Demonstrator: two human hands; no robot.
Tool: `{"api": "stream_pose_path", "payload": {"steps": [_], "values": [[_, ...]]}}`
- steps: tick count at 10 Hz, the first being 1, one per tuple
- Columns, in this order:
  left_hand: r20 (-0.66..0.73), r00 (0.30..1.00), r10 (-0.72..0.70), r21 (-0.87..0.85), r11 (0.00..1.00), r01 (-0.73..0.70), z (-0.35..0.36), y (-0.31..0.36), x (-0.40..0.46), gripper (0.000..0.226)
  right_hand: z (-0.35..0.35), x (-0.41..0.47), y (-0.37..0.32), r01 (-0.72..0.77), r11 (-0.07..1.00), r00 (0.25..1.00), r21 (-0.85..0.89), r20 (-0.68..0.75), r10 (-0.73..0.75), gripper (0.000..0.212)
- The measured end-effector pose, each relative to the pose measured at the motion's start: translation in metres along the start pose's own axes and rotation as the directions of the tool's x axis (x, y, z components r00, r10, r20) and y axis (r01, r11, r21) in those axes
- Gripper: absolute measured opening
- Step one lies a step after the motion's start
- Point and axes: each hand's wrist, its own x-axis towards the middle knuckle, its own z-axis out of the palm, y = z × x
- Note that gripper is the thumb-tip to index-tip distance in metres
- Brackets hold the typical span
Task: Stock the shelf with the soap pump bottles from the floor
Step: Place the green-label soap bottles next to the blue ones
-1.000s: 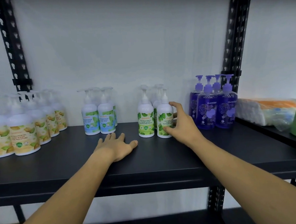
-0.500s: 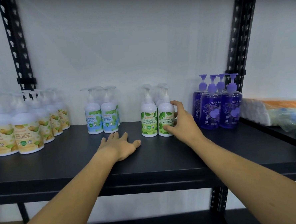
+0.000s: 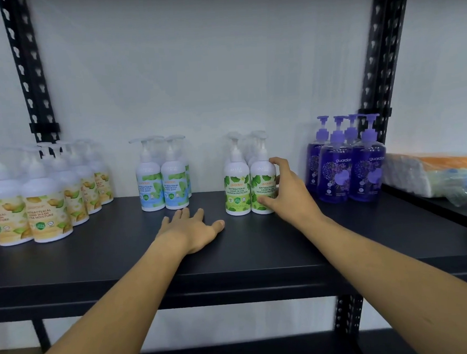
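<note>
Black metal makes up the shelf (image 3: 122, 254), and both of the person's hands are on it. The left hand (image 3: 192, 230) lies flat and released on the bare board, palm down, fingers straight and slightly spread, holding nothing. The right hand (image 3: 288, 194) is grasping the green-label bottle (image 3: 263, 186), thumb low on its front and fingers curled round its right side up near the shoulder. That bottle stands upright at the front of a small cluster, touching its twin, a second green-label bottle (image 3: 237, 189), which stands between the two hands; more pump heads show behind the pair, but how many I cannot tell.

Just beyond the left hand's fingertips stand the blue-label bottles (image 3: 162, 186), upright in a tight group. Well off to the left of the left hand are the yellow-label bottles (image 3: 46, 213), lined in rows running back toward the white wall (image 3: 206, 69). Just to the right of the right hand, near but apart from it, the purple bottles (image 3: 346, 170) stand close together in front of a black slotted upright (image 3: 381, 58). Farther right again, on a neighbouring shelf, lies a plastic-wrapped white and orange pack (image 3: 431, 173).
</note>
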Motion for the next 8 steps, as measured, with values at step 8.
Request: {"api": "stream_pose_path", "payload": {"steps": [8], "values": [[-0.079,0.997,0.022,-0.034,0.999,-0.025,0.000,0.000,-0.002,0.073,-0.016,-0.019,-0.019,-0.094,0.985,0.991,-0.143,0.079,0.106,0.089]]}}
